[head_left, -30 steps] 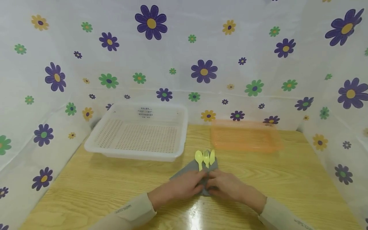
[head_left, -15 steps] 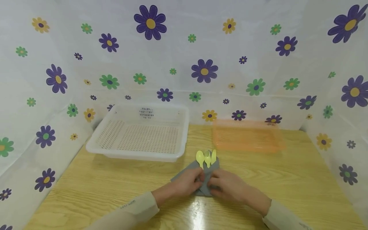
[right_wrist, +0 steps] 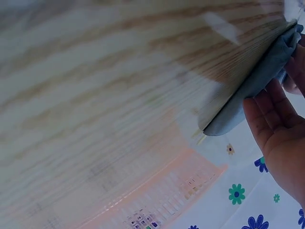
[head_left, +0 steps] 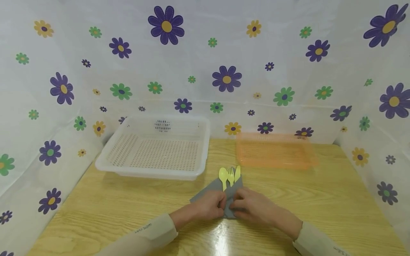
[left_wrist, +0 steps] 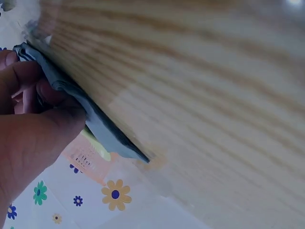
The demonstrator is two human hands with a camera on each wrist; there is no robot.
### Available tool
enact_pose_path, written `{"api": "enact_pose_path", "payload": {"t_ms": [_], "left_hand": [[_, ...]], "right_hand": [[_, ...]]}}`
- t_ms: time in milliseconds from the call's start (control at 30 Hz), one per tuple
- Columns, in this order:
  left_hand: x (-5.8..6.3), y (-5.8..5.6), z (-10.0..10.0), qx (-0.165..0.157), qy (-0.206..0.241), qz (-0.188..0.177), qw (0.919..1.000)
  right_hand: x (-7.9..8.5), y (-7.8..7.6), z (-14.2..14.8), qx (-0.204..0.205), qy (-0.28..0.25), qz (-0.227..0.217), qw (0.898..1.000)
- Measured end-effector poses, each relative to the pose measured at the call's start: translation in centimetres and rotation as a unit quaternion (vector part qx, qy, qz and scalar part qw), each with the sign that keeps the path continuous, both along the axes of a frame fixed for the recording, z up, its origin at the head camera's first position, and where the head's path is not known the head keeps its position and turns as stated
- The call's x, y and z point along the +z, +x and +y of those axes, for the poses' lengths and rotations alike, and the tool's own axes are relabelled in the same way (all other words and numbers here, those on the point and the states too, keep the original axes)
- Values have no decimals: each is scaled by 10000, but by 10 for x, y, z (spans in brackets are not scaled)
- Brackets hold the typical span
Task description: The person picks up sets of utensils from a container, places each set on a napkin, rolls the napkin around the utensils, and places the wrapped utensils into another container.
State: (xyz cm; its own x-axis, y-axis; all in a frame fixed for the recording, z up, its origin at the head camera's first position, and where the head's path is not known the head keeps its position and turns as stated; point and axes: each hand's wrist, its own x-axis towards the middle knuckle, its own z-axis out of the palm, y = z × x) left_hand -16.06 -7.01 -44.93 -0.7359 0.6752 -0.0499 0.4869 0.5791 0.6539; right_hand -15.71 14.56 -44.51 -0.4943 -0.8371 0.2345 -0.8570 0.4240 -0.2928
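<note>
A folded grey napkin [head_left: 205, 191] lies on the table, wrapped around yellow cutlery. The heads of a spoon [head_left: 222, 173], a fork [head_left: 230, 173] and a knife [head_left: 237, 172] stick out of its far end; their handles are mostly covered. My left hand [head_left: 209, 205] has curled fingers on the napkin's near part, and in the left wrist view its thumb and fingers pinch the cloth [left_wrist: 102, 126]. My right hand [head_left: 253, 208] holds the napkin's right side with bent fingers. In the right wrist view its fingertips lie against the folded cloth [right_wrist: 252, 90].
A white perforated basket [head_left: 200, 174] stands at the back left of the wooden table [head_left: 128, 202]. An orange perforated basket [head_left: 275, 164] sits at the back right. A flowered white sheet [head_left: 192, 57] encloses the back and sides.
My left hand has drawn back slightly from the cutlery, with its fingers more curled. The right hand stays at the napkin's right side, nearly still. The baskets have not moved.
</note>
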Motion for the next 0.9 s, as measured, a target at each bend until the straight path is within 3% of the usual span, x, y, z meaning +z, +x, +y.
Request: {"api": "enact_pose_path", "payload": {"t_ms": [200,433,667,900], "left_hand": [[1,-7,-1,-7,60,-340,9994],[-3,-14,-4,234,871,-1036,9905],[-1,-12,-4,172,815,-580,9948],[-2,-12,-3,225,717,-347,9966]], "right_hand": [[-1,0,1,39,42,-32,10000],[-3,0,2,113,-65,55,9999],[-4,1,-1,107,-170,118,9997],[-1,1,-3,89,-30,158,9998]]}}
